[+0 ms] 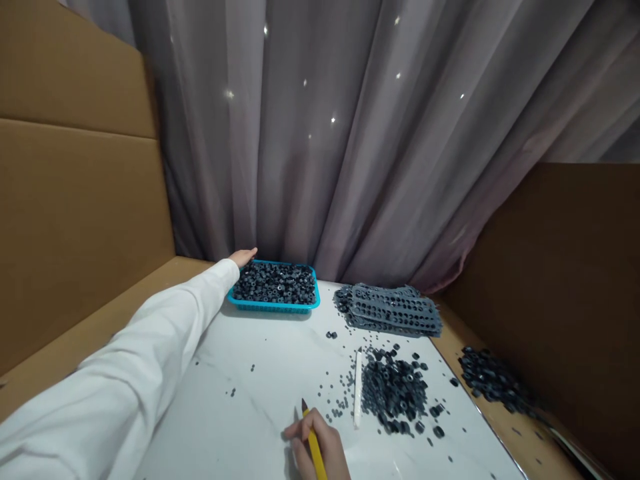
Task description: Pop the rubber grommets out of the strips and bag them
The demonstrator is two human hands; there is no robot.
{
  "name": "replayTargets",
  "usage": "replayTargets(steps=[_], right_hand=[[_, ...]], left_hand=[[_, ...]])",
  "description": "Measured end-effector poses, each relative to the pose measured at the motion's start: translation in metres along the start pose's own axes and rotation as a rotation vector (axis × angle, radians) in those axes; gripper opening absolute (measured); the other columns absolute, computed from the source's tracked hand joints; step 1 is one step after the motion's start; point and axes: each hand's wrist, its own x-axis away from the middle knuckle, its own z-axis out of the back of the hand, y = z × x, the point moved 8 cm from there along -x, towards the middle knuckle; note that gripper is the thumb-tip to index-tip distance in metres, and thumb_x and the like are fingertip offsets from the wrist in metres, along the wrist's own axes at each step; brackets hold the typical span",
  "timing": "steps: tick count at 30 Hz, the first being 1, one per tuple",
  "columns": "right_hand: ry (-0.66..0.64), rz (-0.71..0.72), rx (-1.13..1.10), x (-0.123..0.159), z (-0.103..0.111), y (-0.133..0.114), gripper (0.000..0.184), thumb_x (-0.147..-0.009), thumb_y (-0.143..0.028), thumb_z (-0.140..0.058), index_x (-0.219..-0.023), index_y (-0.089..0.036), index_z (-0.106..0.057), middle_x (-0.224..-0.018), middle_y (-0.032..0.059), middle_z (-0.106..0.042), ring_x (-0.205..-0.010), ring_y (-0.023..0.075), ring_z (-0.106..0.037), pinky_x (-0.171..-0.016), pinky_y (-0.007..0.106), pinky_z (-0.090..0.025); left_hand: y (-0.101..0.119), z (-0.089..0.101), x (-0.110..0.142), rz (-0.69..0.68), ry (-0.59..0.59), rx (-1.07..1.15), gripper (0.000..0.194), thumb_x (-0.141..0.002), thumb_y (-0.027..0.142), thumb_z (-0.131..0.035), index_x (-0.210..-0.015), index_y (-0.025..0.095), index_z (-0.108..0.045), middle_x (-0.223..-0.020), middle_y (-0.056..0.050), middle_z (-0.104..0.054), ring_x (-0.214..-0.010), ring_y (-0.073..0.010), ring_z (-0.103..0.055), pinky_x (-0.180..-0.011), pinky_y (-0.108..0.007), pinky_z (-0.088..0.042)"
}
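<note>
- Where the cardboard wall (75,200) rises on the left, a white sleeve (125,353) runs from the near left corner across to the far edge of the white marble-patterned table (225,393).
- At the end of that sleeve, the left hand (243,257) lies open and relaxed, holding nothing, its fingers extended and touching the far left corner of the tray.
- Just right of it, a blue plastic tray (274,308) sits at the far edge of the table, filled with dark grey rubber rings (275,283); they look like small grommets.
- Near the table's edge, the right hand (325,447) is curled around a yellow pencil (316,453), pinching it in the fingers with the sharpened tip pointing far.
- Beyond that hand lies a white stick (357,390), its kind hard to tell, touching the left side of a loose pile of rings (393,390).
- Stray rings (330,335) are scattered over the table around the pile.
- Far right on the table lie stacked grey perforated sheets (395,308), with more rings at their left end.
- Further right, a heap of dark rings (493,380) sits off the table on a cardboard ledge (520,433), against a brown panel (565,267).
- Behind everything hangs a grey curtain (350,133).
</note>
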Motion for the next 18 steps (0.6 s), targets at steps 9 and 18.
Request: replayTargets(steps=[9, 18], right_hand=[[-0.030, -0.003, 0.025, 0.000, -0.001, 0.003, 0.023, -0.068, -0.019, -0.057, -0.067, -0.023, -0.035, -0.076, 0.0063, -0.071, -0.061, 0.0180, -0.059, -0.060, 0.026, -0.041], [-0.028, -0.014, -0.001, 0.001, -0.002, -0.001, 0.022, -0.070, -0.019, -0.057, -0.067, -0.022, -0.036, -0.075, 0.0067, -0.070, -0.065, 0.0180, -0.060, -0.063, 0.025, -0.041]], left_hand=[[-0.008, 0.000, 0.002, 0.024, -0.016, 0.099, 0.035, -0.088, 0.036, -0.054, -0.115, 0.014, -0.053, -0.114, -0.009, -0.057, -0.098, -0.0207, -0.058, -0.083, -0.041, -0.052], [0.002, 0.009, 0.020, -0.042, 0.024, 0.043, 0.035, -0.088, 0.036, -0.053, -0.116, 0.014, -0.053, -0.114, -0.009, -0.057, -0.098, -0.0209, -0.058, -0.083, -0.041, -0.052]])
